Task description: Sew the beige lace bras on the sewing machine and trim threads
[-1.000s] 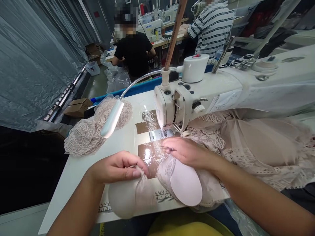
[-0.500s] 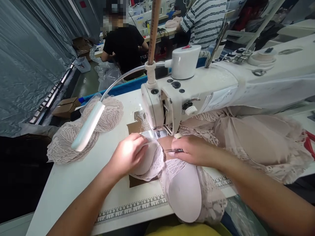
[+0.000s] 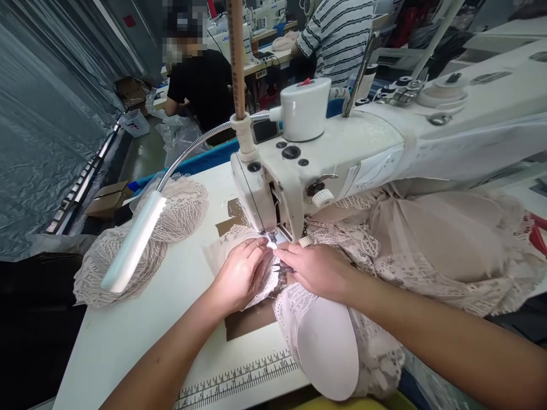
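My left hand (image 3: 243, 272) is closed on a pale lace bra cup (image 3: 233, 239), its fingertips close by the needle of the white sewing machine (image 3: 254, 193). My right hand (image 3: 318, 270) has its thumb and finger at the cup's edge in front of the presser foot. Small dark scissors (image 3: 282, 268) are held in that same hand, blades pointing left. A second padded cup (image 3: 328, 347), joined to the lace, hangs over the table's front edge. Part of the left cup is hidden under my left hand.
A lamp (image 3: 134, 239) on a bendable neck stands over a pile of lace cups (image 3: 179, 208) at left. More lace garments (image 3: 448, 245) lie under the machine arm. A ruler strip (image 3: 239, 378) runs along the front. Two people sit beyond.
Both hands have come together at the needle, and the left cup has been turned and moved up under the presser foot. The scissors stay in my right hand. The view has shifted slightly.
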`<state>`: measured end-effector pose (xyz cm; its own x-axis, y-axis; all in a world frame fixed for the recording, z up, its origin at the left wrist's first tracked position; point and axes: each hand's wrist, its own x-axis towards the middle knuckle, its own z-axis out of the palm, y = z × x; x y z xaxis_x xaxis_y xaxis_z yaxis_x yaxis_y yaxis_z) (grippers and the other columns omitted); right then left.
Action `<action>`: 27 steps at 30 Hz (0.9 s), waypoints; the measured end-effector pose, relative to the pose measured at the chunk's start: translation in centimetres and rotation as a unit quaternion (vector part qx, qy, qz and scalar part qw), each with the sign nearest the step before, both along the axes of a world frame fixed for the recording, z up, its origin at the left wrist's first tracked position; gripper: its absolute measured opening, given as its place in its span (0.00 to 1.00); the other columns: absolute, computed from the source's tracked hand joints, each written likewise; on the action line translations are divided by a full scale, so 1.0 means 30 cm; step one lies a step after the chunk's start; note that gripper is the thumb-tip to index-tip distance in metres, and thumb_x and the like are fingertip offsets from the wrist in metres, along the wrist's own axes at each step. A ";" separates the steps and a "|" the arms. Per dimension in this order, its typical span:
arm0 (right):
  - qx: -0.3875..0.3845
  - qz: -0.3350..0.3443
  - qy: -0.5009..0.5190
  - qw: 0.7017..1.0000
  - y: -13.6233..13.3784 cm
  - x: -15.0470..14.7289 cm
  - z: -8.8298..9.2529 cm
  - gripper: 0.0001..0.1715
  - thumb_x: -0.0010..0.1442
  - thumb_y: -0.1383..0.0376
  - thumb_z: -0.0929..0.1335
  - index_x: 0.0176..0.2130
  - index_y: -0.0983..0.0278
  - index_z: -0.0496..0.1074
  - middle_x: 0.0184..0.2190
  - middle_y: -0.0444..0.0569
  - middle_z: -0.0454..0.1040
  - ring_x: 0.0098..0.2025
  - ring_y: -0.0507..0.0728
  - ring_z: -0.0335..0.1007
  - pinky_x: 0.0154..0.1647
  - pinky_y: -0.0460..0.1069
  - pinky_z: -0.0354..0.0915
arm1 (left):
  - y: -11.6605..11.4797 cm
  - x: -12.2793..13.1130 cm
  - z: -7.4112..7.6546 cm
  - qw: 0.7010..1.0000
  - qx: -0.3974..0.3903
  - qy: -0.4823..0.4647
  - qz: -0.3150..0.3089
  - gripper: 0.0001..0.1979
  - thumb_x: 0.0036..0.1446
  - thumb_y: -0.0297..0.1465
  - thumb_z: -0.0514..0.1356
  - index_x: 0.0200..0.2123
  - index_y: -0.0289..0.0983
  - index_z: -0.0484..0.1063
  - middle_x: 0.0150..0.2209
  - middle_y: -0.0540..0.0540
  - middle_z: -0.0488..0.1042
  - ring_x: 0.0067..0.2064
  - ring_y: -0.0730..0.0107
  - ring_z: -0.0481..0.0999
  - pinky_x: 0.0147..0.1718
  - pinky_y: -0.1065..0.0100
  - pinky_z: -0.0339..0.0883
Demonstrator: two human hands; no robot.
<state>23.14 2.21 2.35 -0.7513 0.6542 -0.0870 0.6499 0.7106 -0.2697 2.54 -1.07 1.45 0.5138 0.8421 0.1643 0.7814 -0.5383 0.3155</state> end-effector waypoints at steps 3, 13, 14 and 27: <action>0.012 -0.012 -0.010 1.000 -0.003 -0.004 -0.007 0.22 0.56 0.70 0.61 0.51 0.60 0.67 0.40 0.48 0.75 0.30 0.54 0.69 0.23 0.47 0.48 | 0.011 0.001 0.006 0.999 -0.004 0.022 0.030 0.15 0.62 0.28 0.50 0.50 0.30 0.66 0.51 0.33 0.70 0.54 0.53 0.67 0.51 0.52 0.66; 0.000 -0.032 -0.007 0.999 0.004 -0.006 -0.005 0.20 0.55 0.70 0.63 0.48 0.61 0.69 0.29 0.46 0.74 0.25 0.53 0.65 0.21 0.48 0.41 | 0.025 -0.033 0.035 0.997 -0.054 0.044 -0.020 0.18 0.60 0.30 0.53 0.53 0.31 0.65 0.53 0.36 0.68 0.56 0.53 0.64 0.54 0.54 0.63; 0.001 -0.031 -0.013 0.999 0.004 -0.006 -0.005 0.20 0.55 0.69 0.63 0.49 0.61 0.69 0.29 0.47 0.75 0.25 0.53 0.65 0.21 0.48 0.40 | 0.025 -0.032 0.033 0.998 -0.053 0.037 -0.020 0.18 0.61 0.30 0.52 0.53 0.32 0.66 0.53 0.36 0.69 0.55 0.54 0.65 0.53 0.54 0.63; 0.023 -0.056 -0.045 0.997 -0.007 -0.017 -0.020 0.26 0.55 0.71 0.63 0.54 0.61 0.67 0.23 0.48 0.74 0.24 0.55 0.67 0.21 0.48 0.40 | 0.065 -0.016 0.003 0.997 0.005 0.075 -0.022 0.15 0.62 0.33 0.50 0.40 0.32 0.73 0.39 0.36 0.74 0.41 0.56 0.72 0.43 0.54 0.68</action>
